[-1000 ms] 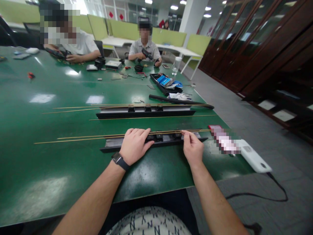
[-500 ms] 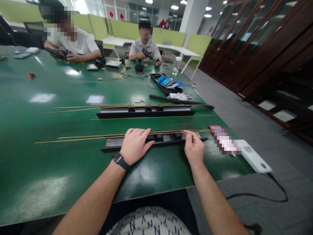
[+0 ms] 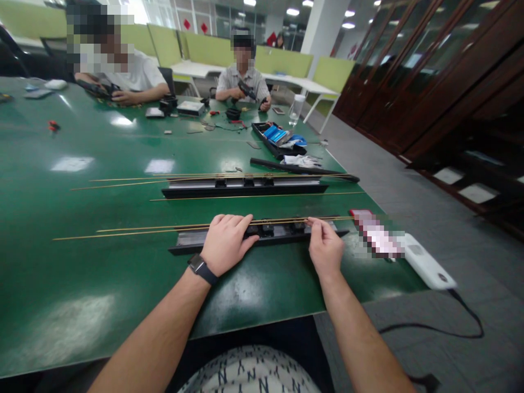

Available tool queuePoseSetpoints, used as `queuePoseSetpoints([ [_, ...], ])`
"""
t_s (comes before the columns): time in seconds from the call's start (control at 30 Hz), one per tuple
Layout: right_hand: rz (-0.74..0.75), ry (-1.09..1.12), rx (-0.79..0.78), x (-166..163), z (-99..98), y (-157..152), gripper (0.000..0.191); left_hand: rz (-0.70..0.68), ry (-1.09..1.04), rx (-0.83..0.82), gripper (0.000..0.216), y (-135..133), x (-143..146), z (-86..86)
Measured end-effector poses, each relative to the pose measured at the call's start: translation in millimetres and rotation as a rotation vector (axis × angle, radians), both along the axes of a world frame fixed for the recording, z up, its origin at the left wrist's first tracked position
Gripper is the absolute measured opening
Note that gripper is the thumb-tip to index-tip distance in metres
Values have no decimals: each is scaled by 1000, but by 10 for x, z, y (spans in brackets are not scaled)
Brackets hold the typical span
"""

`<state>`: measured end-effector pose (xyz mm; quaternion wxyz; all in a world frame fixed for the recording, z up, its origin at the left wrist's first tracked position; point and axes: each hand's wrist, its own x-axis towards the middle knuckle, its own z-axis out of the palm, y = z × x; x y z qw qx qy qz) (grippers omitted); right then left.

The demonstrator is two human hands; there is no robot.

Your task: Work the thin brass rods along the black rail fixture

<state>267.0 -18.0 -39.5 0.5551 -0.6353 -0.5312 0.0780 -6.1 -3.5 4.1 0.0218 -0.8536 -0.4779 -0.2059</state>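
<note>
A black and silver metal rail (image 3: 191,239) lies lengthwise before me, with several black blocks (image 3: 267,228) set in its channel. My left hand (image 3: 228,243), a dark watch on its wrist, is wrapped over the rail left of its middle, the thumb on the near side; it hides part of the rail and rods. Thin gold-coloured rods (image 3: 114,234) run along the rail and stick out well past its left end. Near the rail's right end, my right hand (image 3: 326,245) pinches a thin rod between thumb and forefinger.
Beyond lies a second rail (image 3: 245,191) with rods. A black tube (image 3: 303,169), gloves (image 3: 302,161) and a black tray (image 3: 278,144) are farther back. To the right are a phone (image 3: 374,232) and white power bank (image 3: 428,262) with cable. Two people sit across the green table (image 3: 123,295).
The longest rod's left tip has slid slightly farther left. Both my hands stay in nearly the same place, with the rail still.
</note>
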Motion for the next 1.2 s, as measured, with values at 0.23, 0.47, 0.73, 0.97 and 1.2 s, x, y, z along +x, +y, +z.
queuePoseSetpoints([
  [0.23, 52, -40, -2, -24, 28, -21, 37, 1, 4, 7, 45, 0, 5, 6],
  [0.47, 3, 18, 15, -11, 10, 2, 38, -1, 3, 3, 44, 6, -2, -3],
  [0.73, 53, -38, -9, -25, 36, -24, 37, 0, -1, 3, 45, 8, -4, -10],
  [0.97, 3, 20, 21, -4, -6, 4, 39, -1, -2, 0, 45, 8, -3, -10],
  [1.2, 46, -25, -1, -17, 30, -18, 36, -1, -3, 1, 45, 6, -1, -6],
])
